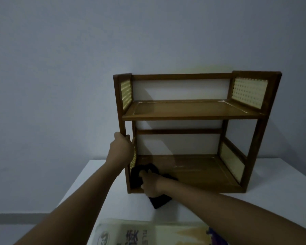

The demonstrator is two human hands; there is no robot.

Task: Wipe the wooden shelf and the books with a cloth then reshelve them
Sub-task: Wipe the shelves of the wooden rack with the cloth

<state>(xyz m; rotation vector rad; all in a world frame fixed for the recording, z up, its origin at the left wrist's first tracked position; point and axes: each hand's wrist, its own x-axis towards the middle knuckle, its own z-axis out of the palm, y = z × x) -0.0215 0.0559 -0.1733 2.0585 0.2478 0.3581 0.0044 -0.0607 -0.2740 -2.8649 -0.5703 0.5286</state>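
A grey wall (78,68) fills most of the view, from nine o'clock round through twelve to three. Below it a white table (99,195) spreads from the centre down toward six o'clock. On the table, at about three o'clock from centre, stands the shelf (193,112), a two-tier wooden frame with perforated pale panels at each end (both tiers bare of books, the upper board catching the light). At six o'clock, cut off by the bottom edge, lies a book (148,234) with a pale cover and printed characters, flat on the table and well apart from the shelf.

The left hand (121,147) reaches up at roughly nine o'clock from the shelf's middle and closes around the front left post, fingers curled behind the wood, thumb on the outer side. The right hand (151,183) sits at the lower board's left front corner, fingers bent and pressing down on the cloth (140,175). The cloth is dark, bunched on the lower board at seven o'clock of the shelf, with one corner hanging over the front edge onto the table beneath the wrist.
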